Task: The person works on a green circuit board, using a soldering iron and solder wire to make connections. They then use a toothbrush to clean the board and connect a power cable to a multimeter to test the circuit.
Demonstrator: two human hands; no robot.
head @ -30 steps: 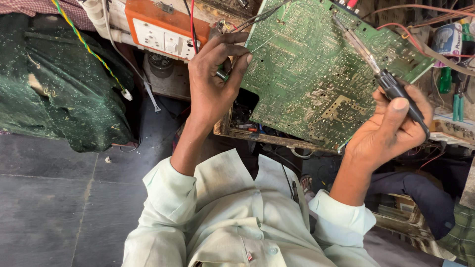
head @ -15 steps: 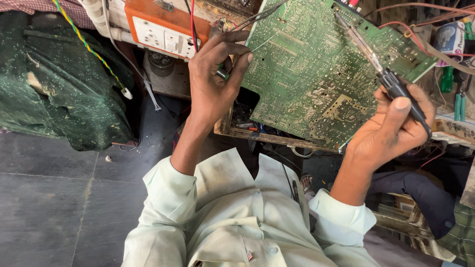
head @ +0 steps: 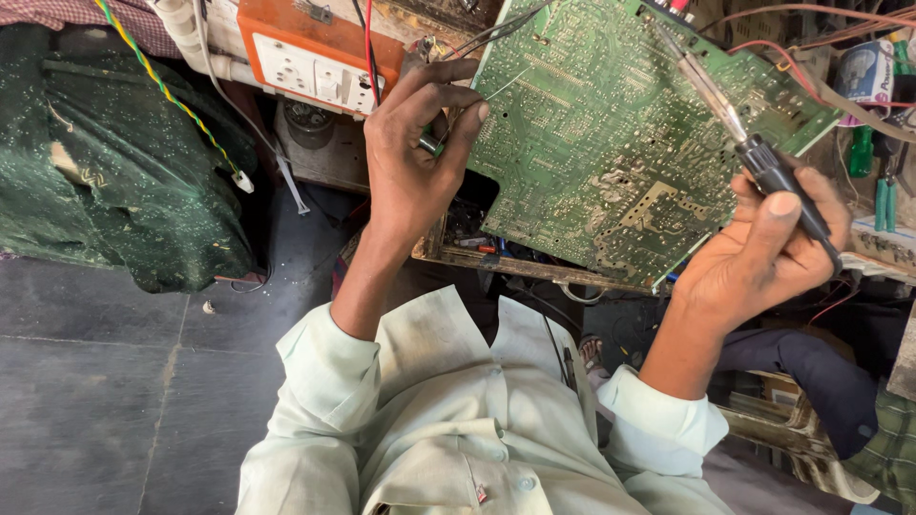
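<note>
- The left hand (head: 415, 157) has its fingers closed around a thin strand of silvery solder wire (head: 504, 84), feeding its end onto the large green printed circuit board (head: 611, 143).
- The right hand (head: 763, 253) grips a black-handled soldering iron (head: 739, 133) pen-fashion, its tip angled onto the tilted board.
- An orange socket box (head: 315, 57) sits behind the left hand.

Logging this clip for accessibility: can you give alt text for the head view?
A person's right hand holds a soldering iron over a large green circuit board, while the left hand pinches a thin wire at the board's edge. An orange socket box sits behind.
</note>
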